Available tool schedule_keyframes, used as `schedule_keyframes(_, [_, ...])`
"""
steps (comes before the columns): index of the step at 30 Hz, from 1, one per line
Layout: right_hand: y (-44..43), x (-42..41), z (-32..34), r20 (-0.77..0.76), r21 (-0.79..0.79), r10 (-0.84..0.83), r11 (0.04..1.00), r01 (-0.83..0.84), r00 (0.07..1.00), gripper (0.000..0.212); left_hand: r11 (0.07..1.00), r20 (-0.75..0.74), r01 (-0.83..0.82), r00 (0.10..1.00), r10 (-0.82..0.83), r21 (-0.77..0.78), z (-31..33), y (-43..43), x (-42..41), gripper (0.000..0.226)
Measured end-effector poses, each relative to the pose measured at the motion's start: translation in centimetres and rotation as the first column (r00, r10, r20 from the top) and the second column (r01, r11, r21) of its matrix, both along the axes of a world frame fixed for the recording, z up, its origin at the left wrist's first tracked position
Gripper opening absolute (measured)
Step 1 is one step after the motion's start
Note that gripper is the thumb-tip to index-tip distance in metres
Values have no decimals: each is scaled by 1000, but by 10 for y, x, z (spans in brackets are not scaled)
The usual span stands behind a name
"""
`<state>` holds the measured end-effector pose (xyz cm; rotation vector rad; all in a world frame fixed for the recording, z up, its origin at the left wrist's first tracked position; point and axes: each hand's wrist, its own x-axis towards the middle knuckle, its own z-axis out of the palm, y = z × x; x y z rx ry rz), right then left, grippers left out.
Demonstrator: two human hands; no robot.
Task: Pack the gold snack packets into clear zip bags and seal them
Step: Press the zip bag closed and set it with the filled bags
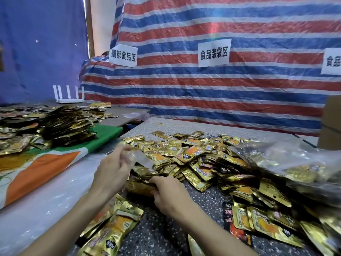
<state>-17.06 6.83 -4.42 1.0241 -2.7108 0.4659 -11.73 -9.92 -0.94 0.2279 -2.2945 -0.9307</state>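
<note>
Nearest me, a few gold snack packets [110,228] lie loose on the speckled table [166,235], by my left forearm. My right hand [169,196] curls round a stack of gold packets [138,186]. My left hand [112,170] pinches the mouth of a clear zip bag [141,158] just beyond. The bag is blurred, so I cannot tell how far in the stack sits.

Past my hands spreads the heap of loose packets [193,156], too many to count, with a filled plastic bag [276,159] on its right. Farther left, a darker pile [60,124] rests on a green, white and orange cloth [55,163]. Behind it a white router [69,97] shows five antennas.

On the striped tarp [221,93] hang three paper signs: "捆绑食品区" [123,56], "食品装袋区" [214,53], and one cut off at "食品" [333,61].
</note>
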Motion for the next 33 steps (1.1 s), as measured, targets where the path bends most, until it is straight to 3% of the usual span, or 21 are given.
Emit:
schedule_keyframes(2, [14, -1, 7, 3, -35, 1, 999, 0, 1000, 28, 990, -65, 85, 995, -79, 108, 9, 14, -3, 38])
schedule_keyframes(6, [47, -6, 25, 162, -226, 53, 974, -15, 985, 31, 901, -157, 234, 970, -188, 365, 33, 44, -14, 43])
schedule_keyframes(9, [74, -16, 42, 178, -294, 91, 955, -35, 980, 25, 879, -166, 274, 960, -225, 390, 47, 63, -25, 43])
schedule_keyframes(12, [99, -26, 59, 257, -266, 102, 964, -32, 961, 17, 870, -184, 295, 953, -239, 395, 58, 77, -40, 18])
schedule_keyframes(15, [120, -36, 71, 328, -349, 83, 936, 39, 941, 23, 899, -193, 293, 951, -241, 324, 71, 88, -55, 24])
schedule_keyframes(17, [132, -40, 79, 373, -507, 103, 855, 110, 922, 31, 878, -204, 330, 940, -273, 347, 80, 93, -64, 16])
schedule_keyframes(19, [142, -42, 87, 383, -683, 118, 704, 195, 916, 39, 825, -224, 389, 920, -323, 409, 89, 99, -71, 24])
schedule_keyframes(21, [148, -45, 92, 384, -804, 121, 532, 267, 915, 41, 780, -252, 434, 900, -355, 450, 94, 108, -78, 16])
schedule_keyframes(24, [148, -49, 96, 444, -870, 182, 321, 374, 877, 37, 751, -277, 460, 887, -369, 474, 95, 124, -88, 10])
schedule_keyframes(26, [144, -48, 99, 494, -868, 308, 226, 442, 813, 29, 731, -300, 499, 866, -400, 466, 90, 133, -93, 15])
schedule_keyframes(30, [142, -46, 106, 511, -857, 445, 200, 475, 736, 17, 756, -310, 585, 806, -504, 292, 72, 145, -98, 26])
schedule_keyframes(33, [147, -47, 108, 549, -834, 424, 221, 505, 721, 19, 686, -305, 695, 716, -628, 217, 65, 145, -103, 25])
